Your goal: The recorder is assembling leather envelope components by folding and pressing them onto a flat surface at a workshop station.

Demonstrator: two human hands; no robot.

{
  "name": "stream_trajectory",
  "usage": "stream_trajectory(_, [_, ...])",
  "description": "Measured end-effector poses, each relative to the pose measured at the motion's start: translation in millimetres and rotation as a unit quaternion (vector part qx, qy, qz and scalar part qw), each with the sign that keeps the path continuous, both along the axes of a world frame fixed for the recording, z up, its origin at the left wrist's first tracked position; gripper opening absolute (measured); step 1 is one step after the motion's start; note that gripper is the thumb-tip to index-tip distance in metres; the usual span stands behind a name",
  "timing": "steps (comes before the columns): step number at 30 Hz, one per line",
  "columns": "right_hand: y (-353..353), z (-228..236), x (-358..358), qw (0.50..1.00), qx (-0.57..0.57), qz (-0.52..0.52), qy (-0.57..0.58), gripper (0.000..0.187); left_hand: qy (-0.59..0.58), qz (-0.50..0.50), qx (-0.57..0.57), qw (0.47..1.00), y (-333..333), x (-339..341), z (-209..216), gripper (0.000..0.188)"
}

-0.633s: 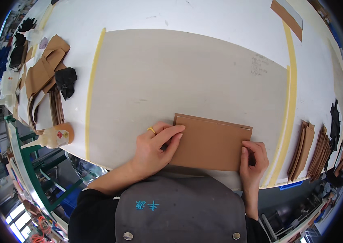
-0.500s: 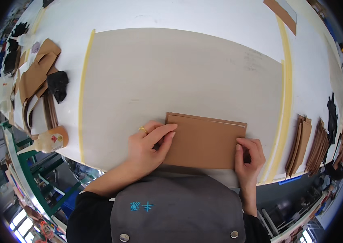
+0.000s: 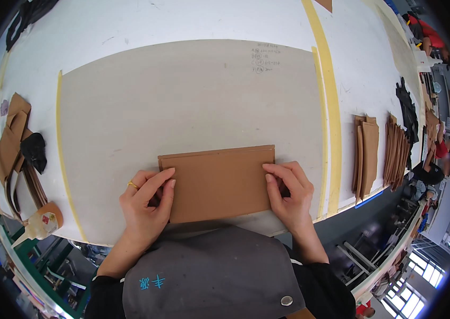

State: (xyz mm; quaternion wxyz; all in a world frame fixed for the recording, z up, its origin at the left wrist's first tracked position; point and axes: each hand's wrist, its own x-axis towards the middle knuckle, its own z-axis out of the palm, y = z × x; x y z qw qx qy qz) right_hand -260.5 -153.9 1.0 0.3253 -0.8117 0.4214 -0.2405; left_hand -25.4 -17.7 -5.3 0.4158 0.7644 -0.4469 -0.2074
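Note:
A flat brown rectangular panel (image 3: 218,186), looking like leather or card, lies in front of me at the near edge of the grey work mat (image 3: 193,101). A narrow folded or layered strip runs along its far edge. My left hand (image 3: 148,199) pinches its left edge between thumb and fingers; a gold ring is on one finger. My right hand (image 3: 292,194) holds the right edge near the far corner the same way. Whether the panel is one piece or several layers I cannot tell.
Yellow tape (image 3: 329,106) borders the mat. On the right stand stacks of folded brown pieces (image 3: 366,157) and a black glove-like item (image 3: 408,109). At left are brown scraps (image 3: 9,141), a black crumpled item (image 3: 34,152) and a glue bottle (image 3: 44,221). People work far right.
My view has turned to the right, so the surroundings shift left. The panel now tilts the other way in view, and my right hand grips closer to its far corner.

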Motion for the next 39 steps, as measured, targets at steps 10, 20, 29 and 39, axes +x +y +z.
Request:
stream_trajectory(10, [1.6,-2.3,-2.5,0.998,-0.053,-0.005,0.026,0.021,-0.038,-0.023,-0.042,0.998,-0.1,-3.0,-9.0,0.026])
stream_trajectory(20, [-6.9,23.1,6.3,0.941,-0.228,0.131,0.214,0.033,-0.303,-0.122,0.014,0.945,1.9,7.2,3.4,0.042])
stream_trajectory(29, [-10.6,20.7,8.4,0.918,-0.253,0.150,0.266,0.049,-0.384,-0.205,0.129,0.891,-8.8,-3.9,20.3,0.065])
stream_trajectory(39, [-25.7,44.4,-9.6,0.918,-0.129,0.221,0.303,0.086,-0.325,-0.275,0.162,0.890,-1.3,15.7,39.9,0.084])
